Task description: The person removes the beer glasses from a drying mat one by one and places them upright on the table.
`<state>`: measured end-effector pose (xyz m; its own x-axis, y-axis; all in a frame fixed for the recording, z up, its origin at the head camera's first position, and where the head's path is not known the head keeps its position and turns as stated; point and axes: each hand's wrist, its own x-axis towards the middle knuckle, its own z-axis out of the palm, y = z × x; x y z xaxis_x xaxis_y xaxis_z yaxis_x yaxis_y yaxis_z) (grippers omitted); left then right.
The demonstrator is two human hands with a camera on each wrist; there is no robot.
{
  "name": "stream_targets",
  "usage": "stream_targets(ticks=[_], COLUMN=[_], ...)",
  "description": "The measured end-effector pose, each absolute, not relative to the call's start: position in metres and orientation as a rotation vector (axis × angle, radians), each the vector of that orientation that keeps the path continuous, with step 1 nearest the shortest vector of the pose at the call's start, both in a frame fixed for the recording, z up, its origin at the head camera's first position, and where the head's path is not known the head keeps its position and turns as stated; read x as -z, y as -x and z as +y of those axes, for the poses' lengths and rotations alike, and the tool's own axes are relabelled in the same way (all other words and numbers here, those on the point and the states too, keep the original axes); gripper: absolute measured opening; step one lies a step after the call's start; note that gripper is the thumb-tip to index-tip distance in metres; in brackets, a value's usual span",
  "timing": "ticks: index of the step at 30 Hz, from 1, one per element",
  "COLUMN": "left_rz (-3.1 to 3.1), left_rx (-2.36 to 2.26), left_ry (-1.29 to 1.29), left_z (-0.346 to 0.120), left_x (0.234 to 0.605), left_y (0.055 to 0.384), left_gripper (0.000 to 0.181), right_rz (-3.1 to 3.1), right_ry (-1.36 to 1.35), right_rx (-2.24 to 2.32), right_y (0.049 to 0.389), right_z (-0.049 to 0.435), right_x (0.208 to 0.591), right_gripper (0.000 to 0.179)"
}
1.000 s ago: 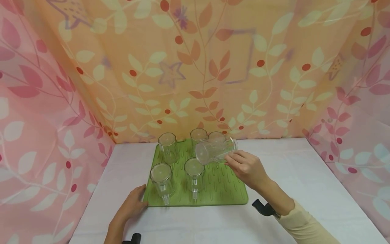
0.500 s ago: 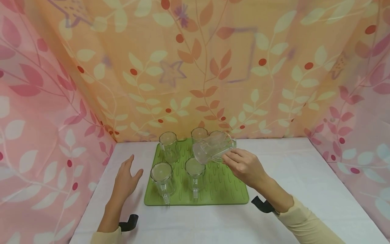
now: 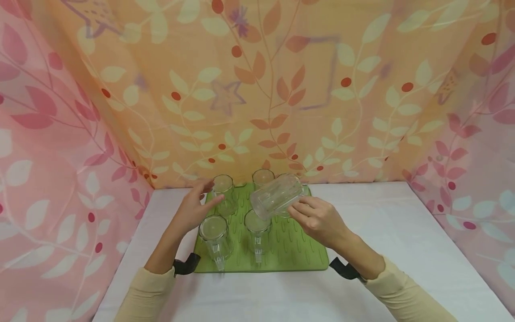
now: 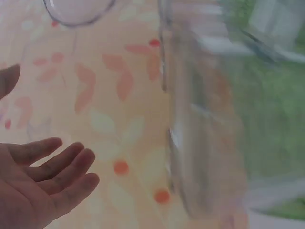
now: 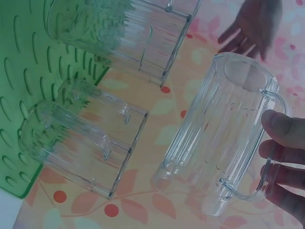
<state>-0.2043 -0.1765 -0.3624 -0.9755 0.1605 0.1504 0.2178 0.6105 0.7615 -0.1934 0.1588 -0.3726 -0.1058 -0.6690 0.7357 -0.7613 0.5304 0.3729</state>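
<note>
My right hand [image 3: 319,223] grips the handle of a clear glass mug [image 5: 214,129] and holds it tilted above the green drying mat [image 3: 297,252]. In the head view, this mug overlaps another mug [image 3: 286,176] behind it. Spread fingers mark my left hand [image 3: 193,212], which holds nothing and overlaps the back left mug [image 3: 226,199] in that view. The left wrist view shows the same left hand [image 4: 45,183] with fingers apart; a blurred clear mug [image 4: 200,119] fills the right side there.
Two more clear mugs, a front left one [image 3: 214,230] and a front middle one [image 3: 257,223], stand on the mat with handles towards me. Another mug [image 3: 263,175] stands at the back. A patterned curtain [image 3: 265,89] rises behind the white table [image 3: 370,214].
My left hand has left the mat's left edge, lifted, and moved forward and right over the mat. The mug in my right hand has shifted slightly left.
</note>
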Motion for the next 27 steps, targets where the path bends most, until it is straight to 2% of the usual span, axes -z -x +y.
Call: stream_targets(ticks=[12, 21, 27], left_rz=[-3.019, -3.155, -3.253], left_rx=[1.547, 1.429, 1.328], left_ry=[0.564, 0.69, 0.658], left_z=[-0.129, -0.106, -0.098], left_x=[0.331, 0.324, 0.323], left_y=[0.227, 0.238, 0.239], left_gripper=[0.073, 0.073, 0.083], right_rz=[-1.791, -1.794, -1.791], right_ry=[-1.199, -1.209, -1.224], right_rx=[-0.073, -0.022, -0.022], right_y=[0.191, 0.189, 0.187], right_z=[0.153, 0.15, 0.148], right_x=[0.369, 0.369, 0.369], right_gripper=[0.037, 0.041, 0.041])
